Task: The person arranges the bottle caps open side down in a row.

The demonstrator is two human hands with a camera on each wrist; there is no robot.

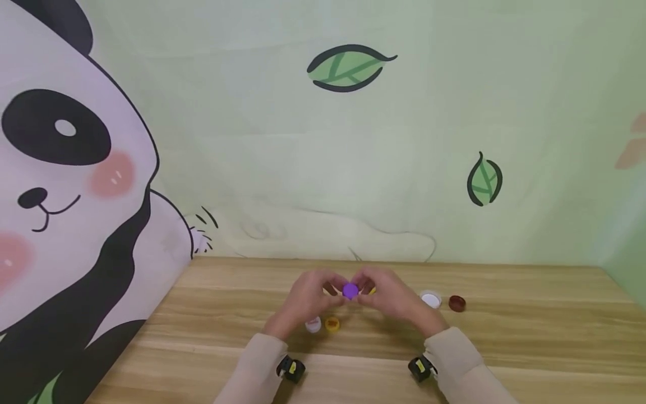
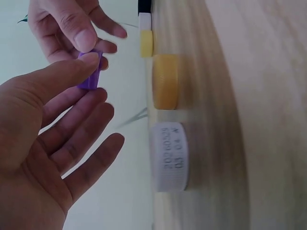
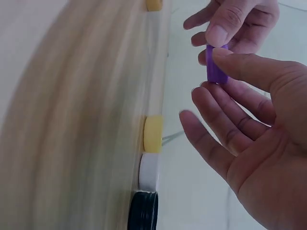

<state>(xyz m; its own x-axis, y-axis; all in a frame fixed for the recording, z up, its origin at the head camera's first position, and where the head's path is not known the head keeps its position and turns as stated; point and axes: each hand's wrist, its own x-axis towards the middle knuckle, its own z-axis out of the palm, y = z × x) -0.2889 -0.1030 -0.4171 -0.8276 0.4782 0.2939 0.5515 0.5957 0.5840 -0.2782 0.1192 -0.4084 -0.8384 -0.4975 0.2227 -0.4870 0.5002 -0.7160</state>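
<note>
A small purple bottle cap (image 1: 350,290) is held above the wooden table between both hands. My left hand (image 1: 314,293) pinches it from the left with thumb and fingertips, while my right hand (image 1: 387,293) pinches the other side. In the left wrist view the purple cap (image 2: 94,76) is seen edge-on, and the remaining left fingers are spread loosely. Below the left hand lie a white cap (image 1: 313,325), printed with numbers on its side, and an orange-yellow cap (image 1: 332,324). Behind the right hand, a yellow cap (image 1: 373,291) is partly hidden.
Right of the right hand, another white cap (image 1: 430,299) and a dark red-brown cap (image 1: 457,303) lie on the wooden table (image 1: 535,325). A pale green wall cloth (image 1: 262,140) with a panda print rises at the table's back edge. Small cameras are strapped to both wrists.
</note>
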